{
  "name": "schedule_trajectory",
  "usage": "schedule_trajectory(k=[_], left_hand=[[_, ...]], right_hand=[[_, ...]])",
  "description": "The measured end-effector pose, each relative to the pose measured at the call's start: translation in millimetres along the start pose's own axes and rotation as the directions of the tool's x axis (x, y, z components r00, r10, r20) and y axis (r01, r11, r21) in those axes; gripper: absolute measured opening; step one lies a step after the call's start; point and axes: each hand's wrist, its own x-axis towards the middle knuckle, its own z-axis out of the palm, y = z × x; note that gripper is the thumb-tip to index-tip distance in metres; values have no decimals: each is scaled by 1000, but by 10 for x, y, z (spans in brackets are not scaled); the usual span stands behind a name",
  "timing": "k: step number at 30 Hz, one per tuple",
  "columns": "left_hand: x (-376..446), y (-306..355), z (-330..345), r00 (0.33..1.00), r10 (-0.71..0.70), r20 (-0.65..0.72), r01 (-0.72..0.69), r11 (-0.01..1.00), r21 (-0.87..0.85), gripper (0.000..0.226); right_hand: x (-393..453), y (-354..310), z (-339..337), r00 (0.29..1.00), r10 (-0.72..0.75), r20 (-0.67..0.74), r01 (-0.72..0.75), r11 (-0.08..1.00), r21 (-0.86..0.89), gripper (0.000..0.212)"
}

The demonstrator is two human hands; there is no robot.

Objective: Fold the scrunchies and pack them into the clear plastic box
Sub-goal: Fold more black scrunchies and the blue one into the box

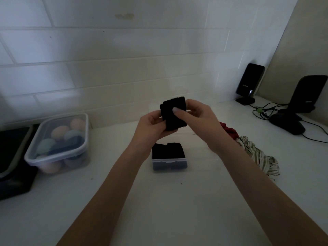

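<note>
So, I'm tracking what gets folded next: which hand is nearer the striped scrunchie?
Right. The right hand is up and left of the striped scrunchie; the left hand is farther left.

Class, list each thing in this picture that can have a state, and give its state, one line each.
Black scrunchie: folded, held above the counter by both hands.
Left hand: grips the scrunchie.
Right hand: pinches the scrunchie.
Clear plastic box: open, dark folded pieces inside.
Striped scrunchie: unfolded, on the counter.
Lidded container: closed.

lidded tub [56,142] left of clear box [169,164].
</note>
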Motion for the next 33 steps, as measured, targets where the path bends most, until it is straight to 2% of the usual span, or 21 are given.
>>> schedule_trajectory(k=[8,12,16,20,22,29,33], left_hand=[[-23,19,27,994,-56,96,54,998,25,26],[-27,22,41,983,-114,147,124,990,-59,25],[-32,23,36,973,-146,181,174,973,-153,25],[-48,40,16,970,-130,203,154,983,-103,32],[-55,55,12,972,-121,200,140,987,-84,34],[-68,74,31,975,-88,203,97,995,-34,36],[-58,66,47,985,-111,131,115,993,-27,30]], right_hand=[[23,-22,-84,1000,-14,-11,14,998,66,10],[19,-33,-109,1000,-17,16,15,996,90,12],[0,-61,-104,998,-2,58,-4,995,104,20],[-23,-95,-106,994,42,101,-51,994,92,36],[-34,-104,-101,994,46,97,-54,995,84,39],[-53,-167,-90,990,-5,140,-9,995,96,30],[-37,-156,-102,993,-21,119,13,997,75,29]])
